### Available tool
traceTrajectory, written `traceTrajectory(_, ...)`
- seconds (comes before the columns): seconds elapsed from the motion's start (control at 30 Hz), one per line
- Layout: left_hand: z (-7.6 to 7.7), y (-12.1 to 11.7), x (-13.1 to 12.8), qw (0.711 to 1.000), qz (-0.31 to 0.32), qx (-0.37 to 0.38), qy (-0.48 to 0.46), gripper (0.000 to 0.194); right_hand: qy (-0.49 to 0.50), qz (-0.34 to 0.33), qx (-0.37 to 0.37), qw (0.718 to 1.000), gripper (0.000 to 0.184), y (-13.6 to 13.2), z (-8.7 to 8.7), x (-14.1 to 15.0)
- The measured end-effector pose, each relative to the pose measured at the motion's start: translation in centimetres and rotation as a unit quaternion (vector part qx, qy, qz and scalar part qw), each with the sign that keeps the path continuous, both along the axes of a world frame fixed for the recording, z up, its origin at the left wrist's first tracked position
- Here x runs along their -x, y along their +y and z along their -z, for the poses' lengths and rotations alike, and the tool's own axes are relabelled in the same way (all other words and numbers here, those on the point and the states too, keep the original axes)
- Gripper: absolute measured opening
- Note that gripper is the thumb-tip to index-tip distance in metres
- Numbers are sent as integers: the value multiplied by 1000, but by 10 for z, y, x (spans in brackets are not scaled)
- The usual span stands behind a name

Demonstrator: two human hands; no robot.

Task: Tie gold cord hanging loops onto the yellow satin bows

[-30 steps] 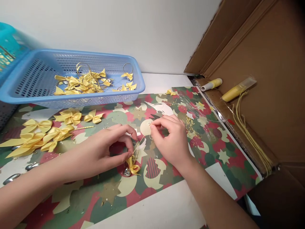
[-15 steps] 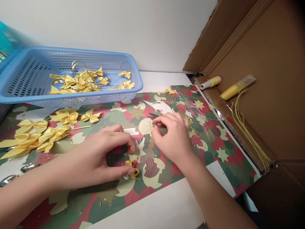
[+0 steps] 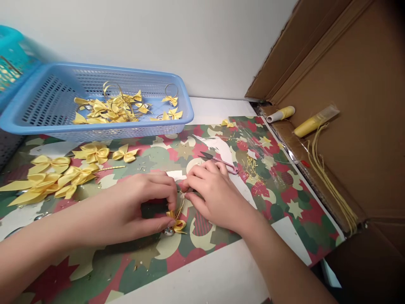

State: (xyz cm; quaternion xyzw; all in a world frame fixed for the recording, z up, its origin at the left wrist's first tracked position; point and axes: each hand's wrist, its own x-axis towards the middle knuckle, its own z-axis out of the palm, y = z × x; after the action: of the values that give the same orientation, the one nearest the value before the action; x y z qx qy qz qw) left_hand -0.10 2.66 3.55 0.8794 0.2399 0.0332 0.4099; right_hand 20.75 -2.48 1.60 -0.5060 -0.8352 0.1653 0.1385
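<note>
My left hand [image 3: 144, 207] is closed, thumb and fingers pinching a yellow ribbon bow [image 3: 177, 223] with a silver bell [image 3: 168, 231] beneath it. From the bow a thin gold cord loop [image 3: 181, 204] rises to my right hand [image 3: 211, 192], whose thumb and forefinger pinch its top end. The fingertips partly hide where the cord ends. Just beyond the right knuckles lies a pair of thread snips [image 3: 232, 169] with a pink handle and dark blades. Several loose yellow bows [image 3: 95, 153] lie left of my hands, one with a gold cord sticking out.
At the back left stands a blue plastic basket [image 3: 126, 128] holding several finished-looking bows with cord loops. Gold cord scraps [image 3: 251, 164] lie on the patterned sheet [image 3: 278, 207]. Cardboard [image 3: 341, 84] walls the right side, with yellow cords [image 3: 335, 190] hanging by it.
My right hand has come down and left, close to my left hand, uncovering the thread snips. The left hand keeps its place at the bow, and the view has shifted slightly.
</note>
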Motion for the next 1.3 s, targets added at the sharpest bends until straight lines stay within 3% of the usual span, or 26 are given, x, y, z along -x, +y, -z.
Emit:
traceTrajectory(0.2,0,3,1,999,11,19,-31,18,36,-2,17,999,12,1,-3,-2)
traceTrajectory(0.4,6,1,1,996,-88,15,-29,22,133,2,9,991,13,-1,-11,-2)
traceTrajectory(0.73,18,-7,-8,963,-186,175,-82,20,148,19,-38,988,16,-2,-7,1)
traceTrajectory(0.87,17,-7,-8,965,-183,177,-62,20,138,23,-34,990,17,-1,-6,1)
traceTrajectory(1.13,17,-2,-6,986,-125,107,-14,26,134,44,-46,989,18,0,-4,-1)
traceTrajectory(1.3,16,-2,-6,986,-97,132,-28,19,131,47,-54,989,17,1,-4,-2)
